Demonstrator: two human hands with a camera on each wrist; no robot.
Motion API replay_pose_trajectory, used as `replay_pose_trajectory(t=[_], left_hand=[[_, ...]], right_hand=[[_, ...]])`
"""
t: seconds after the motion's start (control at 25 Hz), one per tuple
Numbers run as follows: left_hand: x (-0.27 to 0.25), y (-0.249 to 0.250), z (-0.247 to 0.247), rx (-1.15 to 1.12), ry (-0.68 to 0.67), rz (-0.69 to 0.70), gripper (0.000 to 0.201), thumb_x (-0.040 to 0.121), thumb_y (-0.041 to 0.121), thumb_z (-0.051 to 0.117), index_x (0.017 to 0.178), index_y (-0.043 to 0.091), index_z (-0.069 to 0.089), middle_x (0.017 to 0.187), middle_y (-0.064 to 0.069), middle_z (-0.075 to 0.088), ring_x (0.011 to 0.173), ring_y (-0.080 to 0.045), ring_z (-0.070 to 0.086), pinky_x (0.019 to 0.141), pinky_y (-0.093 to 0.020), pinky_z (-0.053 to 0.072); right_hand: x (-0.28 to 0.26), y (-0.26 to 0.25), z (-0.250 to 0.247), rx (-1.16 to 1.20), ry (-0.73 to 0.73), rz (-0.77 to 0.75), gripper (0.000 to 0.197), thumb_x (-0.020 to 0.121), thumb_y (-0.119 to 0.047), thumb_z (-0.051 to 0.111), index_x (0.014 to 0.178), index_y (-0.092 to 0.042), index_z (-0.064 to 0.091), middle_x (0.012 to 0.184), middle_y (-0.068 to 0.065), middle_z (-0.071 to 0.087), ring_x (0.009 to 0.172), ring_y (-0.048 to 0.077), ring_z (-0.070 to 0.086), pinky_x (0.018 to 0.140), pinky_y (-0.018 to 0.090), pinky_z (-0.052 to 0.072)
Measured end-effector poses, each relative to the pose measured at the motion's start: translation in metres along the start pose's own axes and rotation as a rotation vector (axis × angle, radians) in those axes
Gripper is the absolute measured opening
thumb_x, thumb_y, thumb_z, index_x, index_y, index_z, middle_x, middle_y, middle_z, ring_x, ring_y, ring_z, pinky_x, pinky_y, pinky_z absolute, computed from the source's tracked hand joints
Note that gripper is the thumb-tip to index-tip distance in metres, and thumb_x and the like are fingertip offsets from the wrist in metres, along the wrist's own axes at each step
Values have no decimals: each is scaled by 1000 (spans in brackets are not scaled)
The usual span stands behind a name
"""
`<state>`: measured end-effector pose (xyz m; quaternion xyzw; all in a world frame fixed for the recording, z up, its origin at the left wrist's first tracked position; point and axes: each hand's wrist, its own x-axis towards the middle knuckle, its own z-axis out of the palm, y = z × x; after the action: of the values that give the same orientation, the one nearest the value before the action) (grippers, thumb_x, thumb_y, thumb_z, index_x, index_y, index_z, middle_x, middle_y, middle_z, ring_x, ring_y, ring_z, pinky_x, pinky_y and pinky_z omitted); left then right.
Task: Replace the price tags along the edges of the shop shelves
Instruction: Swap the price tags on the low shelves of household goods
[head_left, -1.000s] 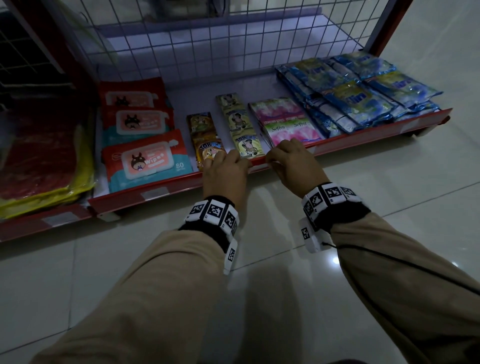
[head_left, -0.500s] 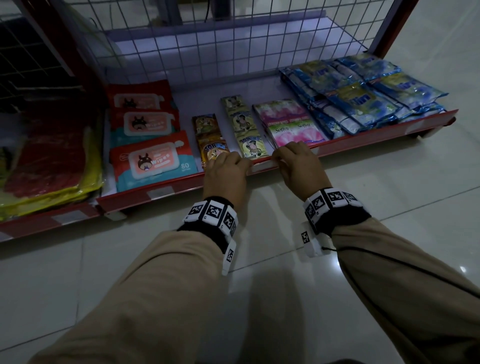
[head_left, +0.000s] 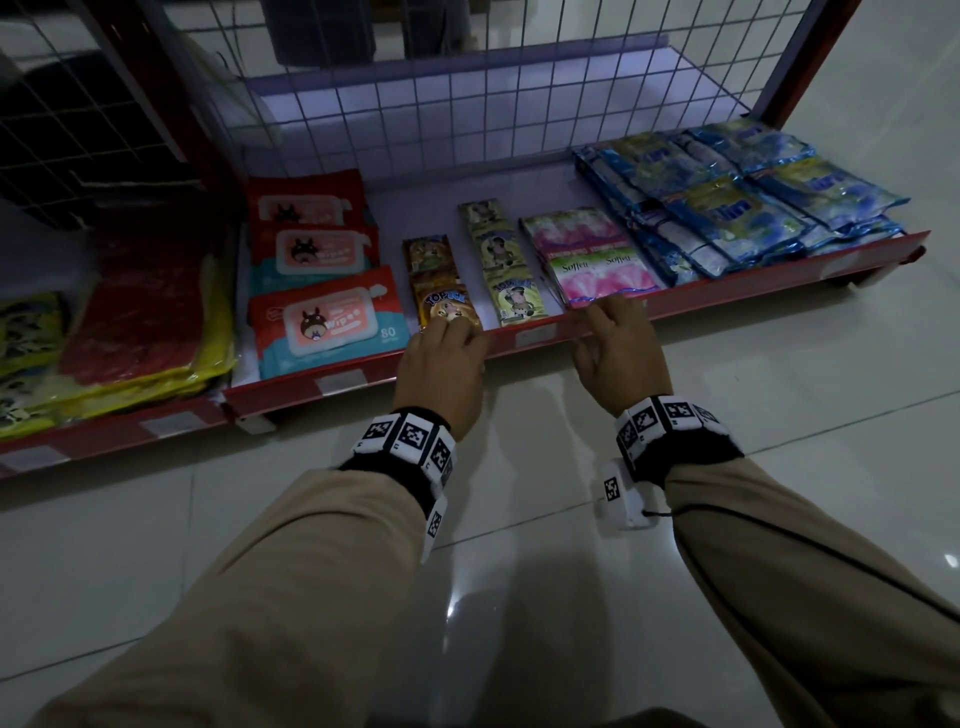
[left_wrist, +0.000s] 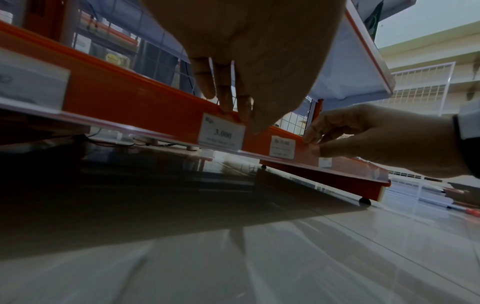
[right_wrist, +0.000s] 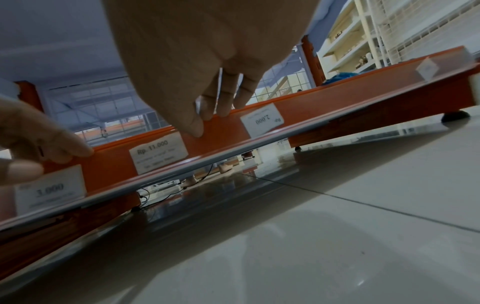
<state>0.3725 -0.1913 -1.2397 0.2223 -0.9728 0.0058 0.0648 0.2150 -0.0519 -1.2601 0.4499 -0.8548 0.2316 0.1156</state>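
The bottom shelf's red price rail (head_left: 727, 291) runs along its front edge under a clear cover. My left hand (head_left: 457, 332) holds the rail's top lip, fingers over the top and thumb on the front, just right of the "3.000" tag (left_wrist: 222, 133). My right hand (head_left: 597, 322) pinches the same lip further right, thumb tip on the front face (right_wrist: 194, 127). The "Rp. 11.000" tag (right_wrist: 158, 154) sits in the rail between my hands. An upside-down "2.000" tag (right_wrist: 262, 120) sits right of my right hand.
On the shelf lie wipes packs (head_left: 322, 322), small sachets (head_left: 514, 301), pink Soffell sachets (head_left: 602, 273) and blue detergent packs (head_left: 737, 208). A wire grid (head_left: 467, 104) backs the shelf. A neighbouring shelf at the left holds red and yellow packs (head_left: 140, 322). Glossy floor tiles (head_left: 519, 597) lie below.
My hands have spread slightly apart along the rail, uncovering the tag between them. The view has shifted a little toward the shelf.
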Motion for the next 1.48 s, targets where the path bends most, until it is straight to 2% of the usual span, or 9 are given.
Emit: replay_pose_trajectory(t=[0.28,0.44,0.56,0.72,0.88,1.0,1.2,1.48], left_hand=[[-10,-10,-28,11,-112,-50,37,92,20,48,129,19,51,128,-5,52,118,-29,42,95,-40,37],[-11,-12,-56,15,-133,-91,35,91,23,48,125,21,56,125,-5,55,116,-29,46,95,-40,37],[-8,-10,-89,23,-82,-87,31,91,28,49,120,25,60,124,-1,56,114,-26,48,93,-38,39],[8,-10,-154,53,55,-54,29,90,28,47,115,24,62,113,-2,62,106,-26,53,89,-38,41],[24,-18,-215,38,160,-23,31,91,33,49,119,23,59,120,-1,58,113,-25,49,94,-39,39],[33,-25,-260,56,231,6,34,92,37,49,122,25,58,126,-1,55,118,-25,46,97,-41,37],[39,-40,-296,32,295,41,34,91,37,49,121,24,58,123,-2,56,115,-25,48,97,-39,38],[47,-62,-303,-13,336,147,33,90,39,49,118,23,58,122,-1,55,116,-24,46,96,-39,37]], right_hand=[[0,-9,-15,89,-109,45,26,78,-5,63,104,-4,64,100,19,60,96,38,53,80,42,44],[10,-17,-38,163,-134,64,23,81,-6,59,103,-9,65,100,14,61,93,33,56,76,38,48],[26,-29,-66,171,-135,44,18,85,-11,59,103,-12,64,101,9,62,87,27,59,73,35,49],[57,-55,-120,189,-25,-27,19,84,-9,61,103,-11,65,96,10,63,84,26,59,71,33,47],[94,-83,-171,153,42,-90,19,87,-12,57,105,-12,63,96,8,62,87,25,58,73,37,49],[117,-108,-206,140,115,-98,16,87,-15,57,103,-16,63,93,3,61,84,21,58,71,33,47],[131,-140,-225,109,137,-99,16,87,-15,58,102,-15,61,91,4,62,84,23,58,72,37,49],[143,-168,-217,58,167,-57,14,87,-16,58,100,-16,60,91,3,62,82,22,58,69,35,48]])
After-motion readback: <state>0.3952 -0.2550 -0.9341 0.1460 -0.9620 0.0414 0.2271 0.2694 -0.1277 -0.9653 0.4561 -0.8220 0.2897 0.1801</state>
